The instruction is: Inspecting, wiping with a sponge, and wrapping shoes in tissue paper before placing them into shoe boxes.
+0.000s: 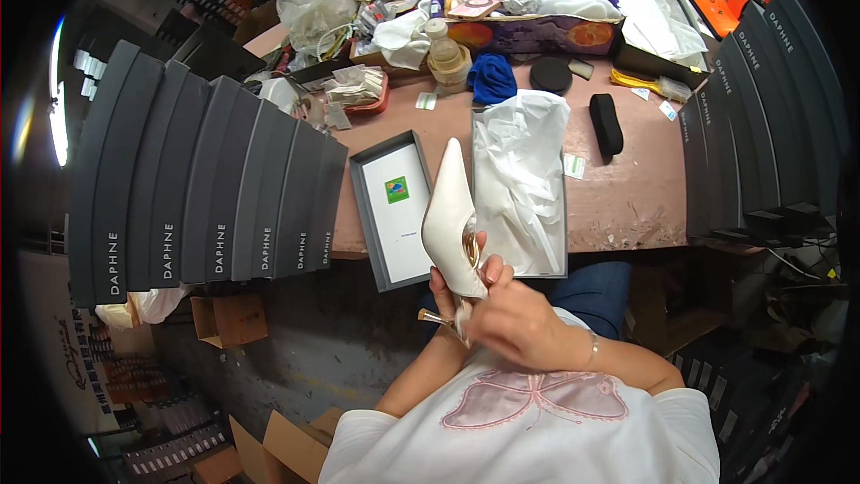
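Fingers (484,271) of both my hands are clamped on the cream pointed shoe (451,224), keeping it steady just near the open tissue-lined box (520,184).

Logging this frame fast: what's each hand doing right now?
Left hand: mostly hidden under the white pointed shoe, gripping it from beneath.
Right hand: closed on the shoe's heel end, fingers curled over it.

One cream high-heeled shoe (451,224) is in view, with one open box lined with white tissue paper (520,184) and one grey box lid (392,209) beside it. Nine dark grey shoe boxes (206,193) stand in the row at the left. On the surface (627,197) lie one black oblong pad (606,124), one black round disc (550,74) and one blue cloth (492,78).
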A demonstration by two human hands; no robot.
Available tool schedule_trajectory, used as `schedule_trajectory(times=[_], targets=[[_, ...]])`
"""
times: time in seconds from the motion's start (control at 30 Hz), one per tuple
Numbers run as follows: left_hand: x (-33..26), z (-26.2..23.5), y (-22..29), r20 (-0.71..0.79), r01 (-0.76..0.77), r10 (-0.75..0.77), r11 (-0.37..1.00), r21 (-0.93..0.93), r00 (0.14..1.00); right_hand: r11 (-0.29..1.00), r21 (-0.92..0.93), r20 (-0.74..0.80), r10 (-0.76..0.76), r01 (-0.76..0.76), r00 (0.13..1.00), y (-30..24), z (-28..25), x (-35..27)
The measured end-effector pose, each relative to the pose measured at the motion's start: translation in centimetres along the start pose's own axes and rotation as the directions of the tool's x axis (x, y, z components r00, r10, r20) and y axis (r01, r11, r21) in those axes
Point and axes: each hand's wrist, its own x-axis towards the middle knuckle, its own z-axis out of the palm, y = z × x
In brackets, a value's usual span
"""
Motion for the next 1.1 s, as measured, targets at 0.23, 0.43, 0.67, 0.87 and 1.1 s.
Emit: schedule_trajectory(times=[0.23,0.43,0.67,0.87,1.1], targets=[[0.4,-0.4,1.0,0.226,0.172,-0.103,0.936,-0.308,0.969,0.972,0.222,0.109,0.057,-0.080,0.992,-0.4,-0.9,-1.0],[0.1,-1.3,1.2,0.186,0.190,-0.123,0.893,-0.408,0.975,0.999,-0.004,0.032,0.043,-0.043,0.999,-0.7,-1.0,-0.2],[0.3,-1.4,1.1,0.226,0.283,-0.193,0.822,-0.494,0.955,1.000,0.008,-0.010,-0.022,0.022,1.000,-0.6,-0.3,-0.1],[0.0,-2.0,1.3,0.252,0.328,-0.224,0.783,-0.528,0.941,1.000,0.029,0.033,-0.004,0.003,0.999,-0.5,-0.2,-0.4],[0.3,-2.3,1.3,0.337,0.414,-0.262,0.732,-0.542,0.904,0.998,0.064,0.040,-0.008,0.006,0.999,-0.5,-0.3,-0.3]])
